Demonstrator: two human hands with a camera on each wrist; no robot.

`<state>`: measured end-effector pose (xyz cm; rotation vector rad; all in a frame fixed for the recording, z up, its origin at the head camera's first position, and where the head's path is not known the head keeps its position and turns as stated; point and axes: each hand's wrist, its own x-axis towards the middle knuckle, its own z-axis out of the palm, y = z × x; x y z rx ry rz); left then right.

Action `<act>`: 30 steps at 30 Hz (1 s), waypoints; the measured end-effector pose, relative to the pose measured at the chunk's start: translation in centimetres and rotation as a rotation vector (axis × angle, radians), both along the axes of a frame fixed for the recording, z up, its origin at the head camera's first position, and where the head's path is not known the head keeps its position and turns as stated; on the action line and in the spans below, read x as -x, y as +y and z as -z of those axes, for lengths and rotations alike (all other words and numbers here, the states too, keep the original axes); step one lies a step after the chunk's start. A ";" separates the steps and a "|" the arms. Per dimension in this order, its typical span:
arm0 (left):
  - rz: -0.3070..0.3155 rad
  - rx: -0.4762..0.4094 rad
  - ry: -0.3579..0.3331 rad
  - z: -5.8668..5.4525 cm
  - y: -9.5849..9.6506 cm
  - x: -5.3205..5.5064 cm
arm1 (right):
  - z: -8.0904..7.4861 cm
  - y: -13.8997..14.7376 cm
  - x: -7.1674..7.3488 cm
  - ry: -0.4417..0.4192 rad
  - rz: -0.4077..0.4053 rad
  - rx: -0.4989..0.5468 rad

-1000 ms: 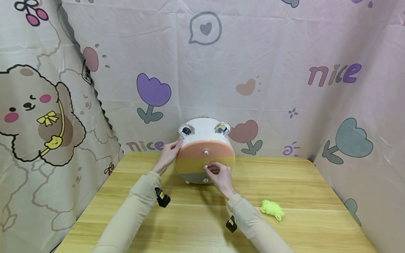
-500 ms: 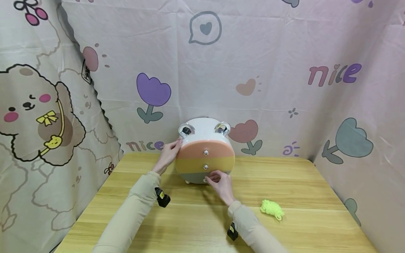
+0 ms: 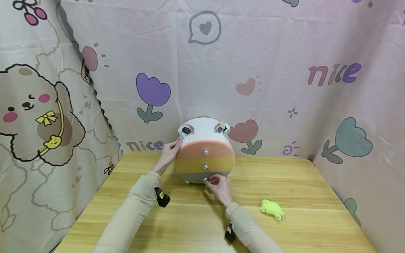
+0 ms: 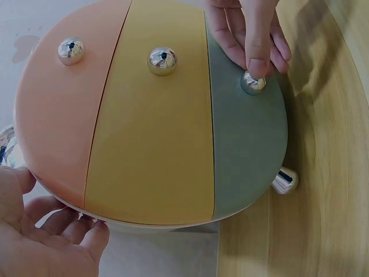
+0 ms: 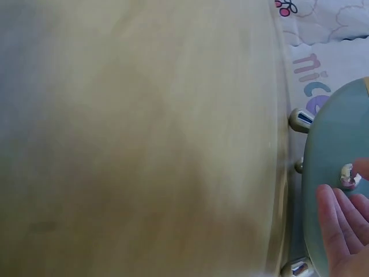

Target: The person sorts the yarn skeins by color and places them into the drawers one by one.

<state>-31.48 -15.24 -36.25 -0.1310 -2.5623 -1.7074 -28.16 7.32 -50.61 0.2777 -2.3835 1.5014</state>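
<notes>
A small frog-shaped drawer cabinet (image 3: 205,149) stands on the table, white on top with two silver ring eyes. Its rounded front has pink, yellow and green drawer fronts, each with a round silver knob. All three fronts look flush in the left wrist view. My left hand (image 3: 168,156) rests with its fingertips and thumb against the cabinet's left side. My right hand (image 3: 220,189) is at the green bottom drawer (image 4: 248,138), thumb and fingers pinching its silver knob (image 4: 253,85). In the right wrist view only part of my right hand (image 5: 346,225) shows.
A bundle of neon yellow cord (image 3: 271,209) lies on the wooden table (image 3: 190,225), right of my right forearm. Patterned cloth (image 3: 202,70) hangs close behind the cabinet and along both sides. Silver feet (image 4: 285,180) hold the cabinet off the table.
My right hand has moved down from the middle yellow drawer's knob to the bottom green drawer's knob. My left hand has stayed at the cabinet's side.
</notes>
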 end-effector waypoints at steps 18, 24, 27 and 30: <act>-0.001 0.006 -0.004 0.0 -0.1 -0.1 | 0.4 -0.8 0.4 -0.063 0.041 0.095; 0.002 0.004 0.000 0.0 -0.1 -0.1 | 0.4 -1.2 0.4 -0.161 0.015 0.305; 0.002 0.002 0.004 -0.1 0.0 -0.1 | 0.6 -1.4 0.4 -0.180 0.014 0.365; 0.008 0.000 0.006 -0.1 -0.1 -0.1 | 0.6 -1.5 0.3 -0.196 0.008 0.402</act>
